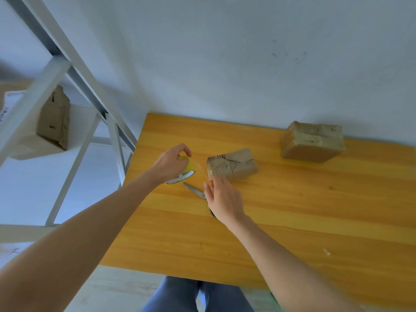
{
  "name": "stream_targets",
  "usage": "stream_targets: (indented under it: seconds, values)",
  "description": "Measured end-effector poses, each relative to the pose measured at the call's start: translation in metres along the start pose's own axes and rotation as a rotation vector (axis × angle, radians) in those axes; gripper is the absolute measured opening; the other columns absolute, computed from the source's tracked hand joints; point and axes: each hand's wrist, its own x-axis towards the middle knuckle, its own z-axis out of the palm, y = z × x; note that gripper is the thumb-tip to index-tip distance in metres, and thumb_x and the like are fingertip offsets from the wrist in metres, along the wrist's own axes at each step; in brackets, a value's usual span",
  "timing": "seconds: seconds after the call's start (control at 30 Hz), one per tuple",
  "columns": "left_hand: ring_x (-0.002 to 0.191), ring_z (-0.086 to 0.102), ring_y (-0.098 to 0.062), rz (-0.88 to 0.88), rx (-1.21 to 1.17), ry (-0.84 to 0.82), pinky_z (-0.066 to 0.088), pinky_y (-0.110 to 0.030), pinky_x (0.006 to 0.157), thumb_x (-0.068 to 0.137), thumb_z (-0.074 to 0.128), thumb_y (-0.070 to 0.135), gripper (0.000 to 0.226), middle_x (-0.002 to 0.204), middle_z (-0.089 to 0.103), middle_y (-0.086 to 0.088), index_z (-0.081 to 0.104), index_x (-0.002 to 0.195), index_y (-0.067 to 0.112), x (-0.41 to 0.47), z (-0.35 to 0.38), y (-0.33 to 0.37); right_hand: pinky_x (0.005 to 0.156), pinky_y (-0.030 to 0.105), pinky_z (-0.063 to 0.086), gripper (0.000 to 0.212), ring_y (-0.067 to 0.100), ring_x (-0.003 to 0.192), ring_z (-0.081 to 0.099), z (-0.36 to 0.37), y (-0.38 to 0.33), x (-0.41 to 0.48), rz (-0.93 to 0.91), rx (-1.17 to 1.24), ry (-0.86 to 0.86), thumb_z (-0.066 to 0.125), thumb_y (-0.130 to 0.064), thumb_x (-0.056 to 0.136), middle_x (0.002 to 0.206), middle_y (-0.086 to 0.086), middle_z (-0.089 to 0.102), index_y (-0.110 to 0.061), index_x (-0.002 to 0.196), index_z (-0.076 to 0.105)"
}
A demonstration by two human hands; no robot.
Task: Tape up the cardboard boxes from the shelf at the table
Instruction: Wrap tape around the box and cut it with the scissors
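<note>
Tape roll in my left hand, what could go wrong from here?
The scissors lie partly under your right hand, blades poking out; a careless grab could nick a finger. The small box sits loose on the table, so it may slide when your left hand drags the tape roll across.

Table [315,210] bears small box [231,164], larger box [313,143], scissors [194,190].

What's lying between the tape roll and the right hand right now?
A pair of scissors lies on the table there, blades pointing toward the tape roll, handles mostly hidden under the right hand. The head view shows it.
</note>
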Motion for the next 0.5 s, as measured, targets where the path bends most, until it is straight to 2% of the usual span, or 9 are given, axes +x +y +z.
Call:
stream_targets:
  seconds: [0.07,0.13,0.17,0.2,0.27,0.37,0.43,0.5]
  values:
    - [0.062,0.041,-0.018,0.025,-0.004,-0.013,0.032,-0.028,0.054,0.094,0.047,0.013,0.015,0.072,0.047,-0.004,0.057,0.101,0.022,-0.006,-0.003,0.005,0.048,0.013,0.025,0.024,0.011,0.068,0.043,-0.006,-0.008,0.011,0.091,0.161,0.136,0.066,-0.024,0.092,0.086,0.002,0.055,-0.005,0.101,0.057]
    - [0.064,0.041,-0.018,0.046,-0.01,-0.03,0.033,-0.028,0.055,0.095,0.048,0.014,0.014,0.074,0.047,-0.004,0.058,0.102,0.021,-0.011,-0.004,0.01,0.07,0.02,0.043,0.042,0.01,0.091,0.05,-0.015,-0.017,0.026,0.291,0.439,0.082,0.067,-0.033,0.091,0.106,-0.002,0.054,-0.007,0.121,0.052]
    - [0.064,0.041,-0.017,0.058,-0.01,-0.041,0.032,-0.028,0.056,0.095,0.048,0.015,0.014,0.075,0.047,-0.005,0.058,0.102,0.022,-0.014,-0.005,0.012,0.08,0.022,0.045,0.048,0.009,0.098,0.052,-0.021,-0.02,0.033,0.398,0.592,0.012,0.068,-0.036,0.091,0.111,-0.004,0.054,-0.009,0.127,0.05]
    - [0.063,0.04,-0.017,0.069,-0.008,-0.052,0.032,-0.028,0.056,0.095,0.048,0.016,0.014,0.076,0.047,-0.006,0.058,0.103,0.022,-0.016,-0.005,0.014,0.082,0.02,0.047,0.047,0.007,0.099,0.055,-0.024,-0.021,0.038,0.488,0.719,-0.053,0.069,-0.034,0.09,0.11,-0.005,0.057,-0.01,0.127,0.051]
    - [0.064,0.041,-0.016,0.091,-0.005,-0.075,0.032,-0.027,0.056,0.096,0.049,0.017,0.013,0.077,0.048,-0.006,0.058,0.103,0.023,-0.021,-0.004,0.017,0.075,0.018,0.049,0.03,0.01,0.09,0.061,-0.028,-0.021,0.044,0.555,0.818,-0.098,0.07,-0.025,0.09,0.099,-0.004,0.063,-0.009,0.114,0.062]
    - [0.078,0.046,-0.014,0.122,-0.012,-0.112,0.039,-0.028,0.063,0.097,0.05,0.02,0.012,0.089,0.055,-0.007,0.057,0.106,0.025,-0.025,-0.003,0.019,0.08,0.033,0.056,0.005,0.017,0.083,0.066,-0.031,-0.015,0.044,0.559,0.811,-0.042,0.068,-0.013,0.09,0.086,0.002,0.069,-0.009,0.093,0.069]
    - [0.091,0.047,-0.018,0.129,-0.029,-0.136,0.046,-0.039,0.076,0.098,0.051,0.026,0.013,0.105,0.06,-0.016,0.054,0.11,0.028,-0.025,-0.002,0.016,0.082,0.04,0.058,0.005,0.016,0.074,0.066,-0.035,-0.012,0.044,0.61,0.893,-0.025,0.065,-0.009,0.092,0.078,0.006,0.07,-0.004,0.093,0.068]
    - [0.091,0.048,-0.025,0.137,-0.042,-0.145,0.047,-0.042,0.077,0.098,0.051,0.029,0.011,0.111,0.06,-0.023,0.053,0.109,0.031,-0.025,-0.001,0.014,0.085,0.042,0.058,0.015,0.017,0.075,0.067,-0.041,-0.009,0.045,0.651,1.003,-0.062,0.066,-0.012,0.092,0.082,0.008,0.071,-0.002,0.103,0.064]
